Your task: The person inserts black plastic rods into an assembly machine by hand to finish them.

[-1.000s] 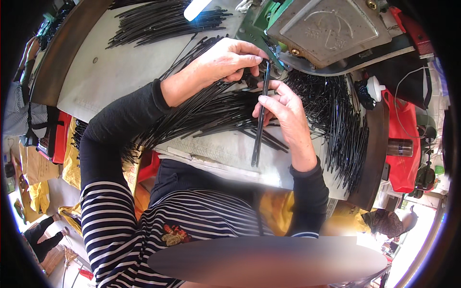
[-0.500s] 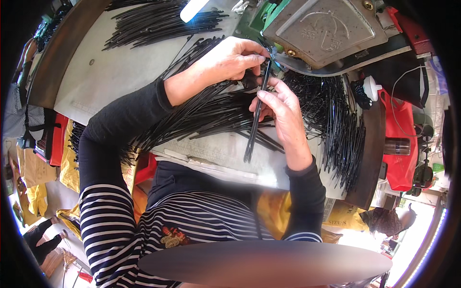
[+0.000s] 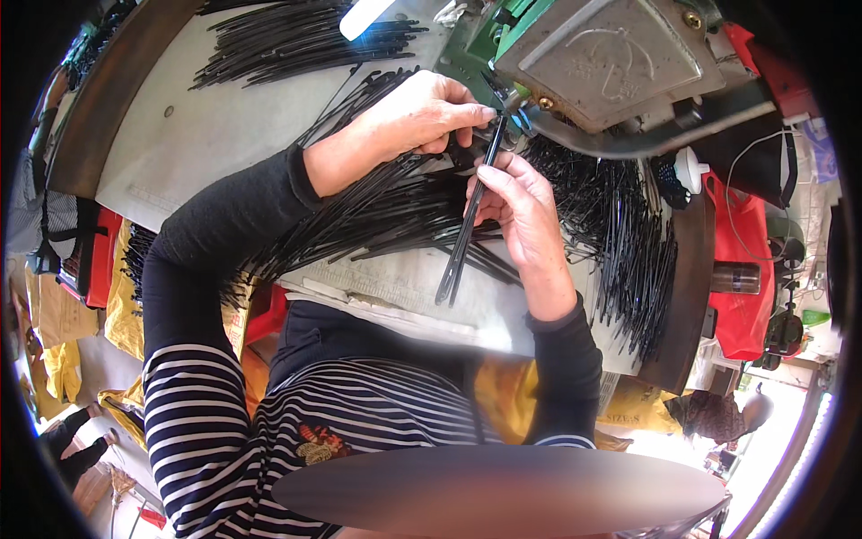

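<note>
Thin black rods that look like umbrella ribs (image 3: 465, 235) slant between my hands, their lower ends slightly apart. My left hand (image 3: 435, 110) is closed, its thumb and forefinger pinching at their upper end beside the machine. A little lower, my right hand (image 3: 523, 202) grips the same ribs between thumb and fingers. Right above the fingertips stands a machine (image 3: 620, 58) with a grey metal cover bearing a raised umbrella emblem. Its working point is partly hidden, with small blue parts near it. Loose black ribs (image 3: 386, 216) lie beneath my hands.
More ribs lie in a pile (image 3: 301, 45) at the far left and a dense heap (image 3: 628, 242) on the right. A brown raised rim (image 3: 85, 135) borders the pale tabletop (image 3: 215, 117). A white lamp (image 3: 364, 16) hangs at the back. A red bag (image 3: 741, 305) hangs at right.
The lower ends of the held ribs have swung left and spread apart. My hands stay almost in place. The curved metal part under the machine's cover looks shifted.
</note>
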{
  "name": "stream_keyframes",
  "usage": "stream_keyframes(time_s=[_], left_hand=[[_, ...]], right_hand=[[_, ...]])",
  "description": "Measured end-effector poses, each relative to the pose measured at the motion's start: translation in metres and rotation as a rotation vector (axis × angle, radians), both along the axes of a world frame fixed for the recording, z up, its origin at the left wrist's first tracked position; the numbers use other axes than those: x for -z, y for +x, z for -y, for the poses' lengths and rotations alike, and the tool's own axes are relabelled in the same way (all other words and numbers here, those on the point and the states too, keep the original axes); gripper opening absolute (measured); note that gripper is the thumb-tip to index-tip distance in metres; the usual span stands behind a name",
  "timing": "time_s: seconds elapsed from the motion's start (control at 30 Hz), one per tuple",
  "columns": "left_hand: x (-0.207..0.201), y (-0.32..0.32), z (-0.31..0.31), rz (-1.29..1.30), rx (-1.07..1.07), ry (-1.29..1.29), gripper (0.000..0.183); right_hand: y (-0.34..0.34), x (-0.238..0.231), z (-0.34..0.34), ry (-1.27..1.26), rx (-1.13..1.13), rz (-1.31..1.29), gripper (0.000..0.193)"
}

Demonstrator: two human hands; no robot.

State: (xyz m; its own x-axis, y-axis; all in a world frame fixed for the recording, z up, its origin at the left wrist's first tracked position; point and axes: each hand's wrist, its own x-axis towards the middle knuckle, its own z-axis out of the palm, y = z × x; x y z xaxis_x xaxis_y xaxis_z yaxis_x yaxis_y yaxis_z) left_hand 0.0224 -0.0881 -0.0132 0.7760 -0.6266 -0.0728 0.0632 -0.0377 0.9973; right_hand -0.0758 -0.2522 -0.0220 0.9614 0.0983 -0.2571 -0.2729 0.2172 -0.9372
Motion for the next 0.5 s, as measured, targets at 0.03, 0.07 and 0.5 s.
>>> stream_keyframes(time_s=[0.03, 0.07, 0.5], left_hand=[[-0.0005, -0.0004, 0.0001, -0.012, -0.001, -0.003, 0.029], [0.0001, -0.0011, -0.0006, -0.013, 0.000, -0.003, 0.029], [-0.0025, -0.0053, -0.0006, -0.052, 0.148, -0.012, 0.029]], right_hand=[[0.0004, 0.0004, -0.0012, 0.001, 0.016, 0.009, 0.015], [0.0002, 0.0008, -0.0020, 0.003, 0.032, 0.018, 0.013], [0.0049, -0.0019, 0.0006, 0.002, 0.046, 0.090, 0.012]])
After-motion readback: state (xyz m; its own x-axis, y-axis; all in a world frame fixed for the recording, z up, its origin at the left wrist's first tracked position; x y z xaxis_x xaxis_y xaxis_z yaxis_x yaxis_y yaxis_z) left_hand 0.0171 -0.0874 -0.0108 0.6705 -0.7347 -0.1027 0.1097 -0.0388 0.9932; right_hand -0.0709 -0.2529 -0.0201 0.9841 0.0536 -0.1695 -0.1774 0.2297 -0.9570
